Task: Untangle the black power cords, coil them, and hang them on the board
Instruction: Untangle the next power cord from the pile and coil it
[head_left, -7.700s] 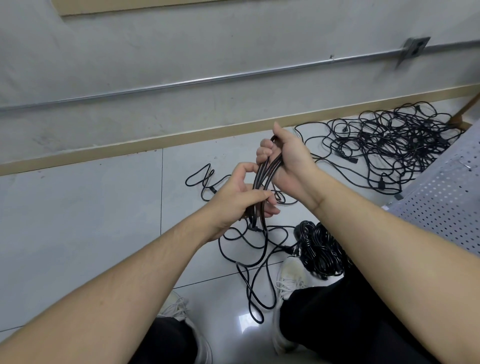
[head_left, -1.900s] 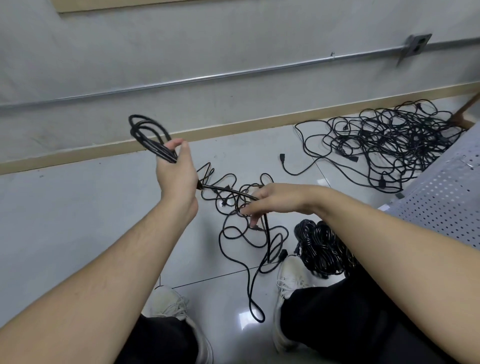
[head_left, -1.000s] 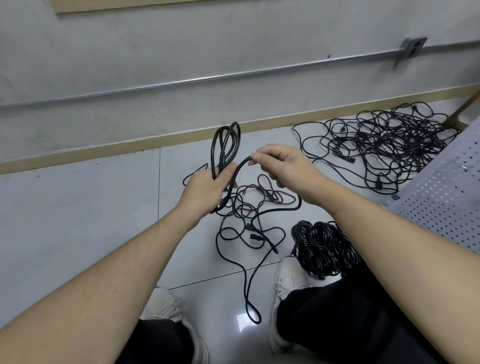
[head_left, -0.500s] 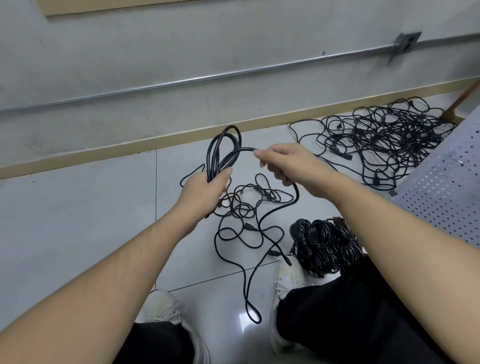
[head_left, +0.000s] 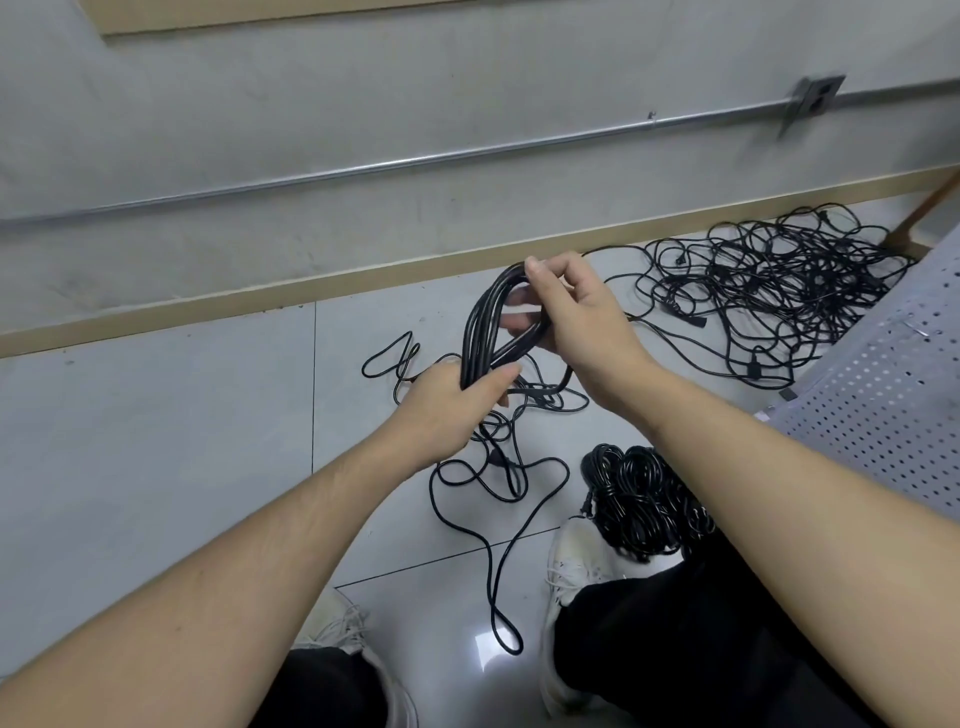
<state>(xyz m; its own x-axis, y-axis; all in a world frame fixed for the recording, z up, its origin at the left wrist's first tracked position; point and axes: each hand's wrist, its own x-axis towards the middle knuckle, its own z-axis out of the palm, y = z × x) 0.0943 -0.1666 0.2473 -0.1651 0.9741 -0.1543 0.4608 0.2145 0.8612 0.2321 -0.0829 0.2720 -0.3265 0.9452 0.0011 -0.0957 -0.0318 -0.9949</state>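
Where the slack cord (head_left: 498, 545) trails across the floor between the two shoes (head_left: 571, 561), it may snag on a foot or on the finished bundle (head_left: 644, 499) and jerk the loops loose. The left hand (head_left: 447, 410) grips the base of the coil (head_left: 485, 332); the right hand (head_left: 576, 317) pinches its top loop. Open floor (head_left: 156, 441) lies to the left. The board (head_left: 883, 405) crowds the right. Farther off, the tangled pile (head_left: 779, 291) lies against the wall (head_left: 363, 104).
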